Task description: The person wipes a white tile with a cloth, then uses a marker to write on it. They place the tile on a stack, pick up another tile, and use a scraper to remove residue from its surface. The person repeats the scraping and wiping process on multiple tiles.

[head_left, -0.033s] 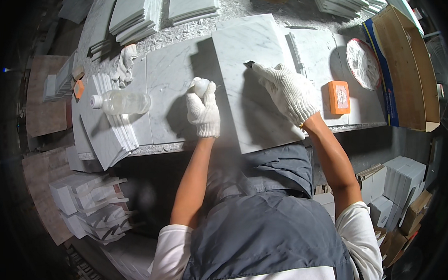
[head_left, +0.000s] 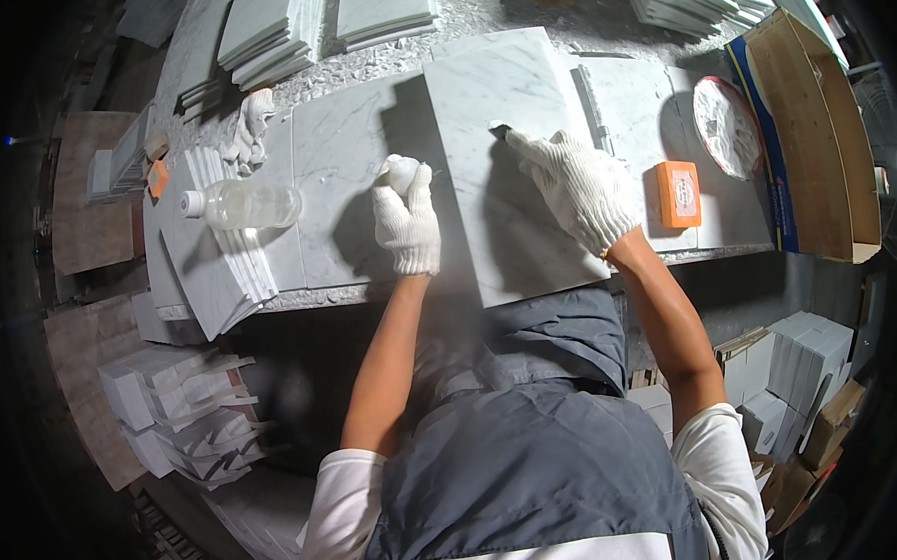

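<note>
Far left of the big marble tile (head_left: 490, 203), a small orange block (head_left: 157, 179) sits beside stacked pale slabs. Nearer, but still left of the tile, a clear plastic bottle (head_left: 250, 205) with a ribbed white cap lies on its side across a fan of thin, straight-edged white strips (head_left: 256, 268). Beyond the bottle is a crumpled bundle of white fabric (head_left: 254, 128); farther beyond, smooth slabs form a low stack (head_left: 273, 32).

Just left of the tile, the left hand (head_left: 407, 222), in a coarse white knit glove, curls its fingers around a small, rounded, whitish lump (head_left: 403, 172). Under this side spreads a flat, faintly veined slab (head_left: 332, 135).

The tile itself, smooth and grey-veined, lies slantwise, its near corner reaching past the table's edge. Over its right half is the right hand (head_left: 583, 189), also knit-gloved, fingers closed about a small dark piece (head_left: 499, 130) that pokes out at the tips; whether it touches the tile I cannot tell.

Right of the tile lies an orange brick-shaped box (head_left: 679, 195) with a pale printed mark, then a round, red-rimmed dish (head_left: 728, 128) coated white. Rightmost, an open cardboard carton (head_left: 808, 134) with a printed blue band walls off that end.
</note>
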The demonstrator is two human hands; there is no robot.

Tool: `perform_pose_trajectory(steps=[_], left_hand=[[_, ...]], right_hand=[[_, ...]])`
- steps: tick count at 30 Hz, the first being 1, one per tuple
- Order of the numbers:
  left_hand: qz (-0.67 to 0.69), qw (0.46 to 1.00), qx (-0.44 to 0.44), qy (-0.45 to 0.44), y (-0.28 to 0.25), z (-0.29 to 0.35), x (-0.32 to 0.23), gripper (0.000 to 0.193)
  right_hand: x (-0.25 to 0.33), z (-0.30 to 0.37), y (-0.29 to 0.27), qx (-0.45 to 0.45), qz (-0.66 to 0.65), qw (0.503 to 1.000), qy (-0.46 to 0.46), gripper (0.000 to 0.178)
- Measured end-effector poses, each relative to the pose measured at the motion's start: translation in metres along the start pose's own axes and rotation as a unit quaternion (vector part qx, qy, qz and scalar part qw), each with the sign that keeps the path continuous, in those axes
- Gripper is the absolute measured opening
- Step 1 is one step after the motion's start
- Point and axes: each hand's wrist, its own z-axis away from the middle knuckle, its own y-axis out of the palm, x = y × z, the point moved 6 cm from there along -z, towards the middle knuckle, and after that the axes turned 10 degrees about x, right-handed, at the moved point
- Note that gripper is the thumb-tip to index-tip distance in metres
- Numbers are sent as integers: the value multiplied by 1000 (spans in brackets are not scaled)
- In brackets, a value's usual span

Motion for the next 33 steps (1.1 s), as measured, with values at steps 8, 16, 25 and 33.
perform_pose_trajectory(steps=[8,16,25,33], left_hand=[[10,1000,3,1,1,0,0,42],[-15,1000,3,14,-1,1,-12,41],[3,1000,1,24,1,0,-5,43],[-17,1000,8,12,0,0,-6,40]], right_hand=[[-3,12,-9,69,-124,989,29,36],[-6,-7,2,-7,-44,999,-15,38],[-17,20,-7,149,43,983,95,37],[-14,-12,2,125,-87,986,66,41]])
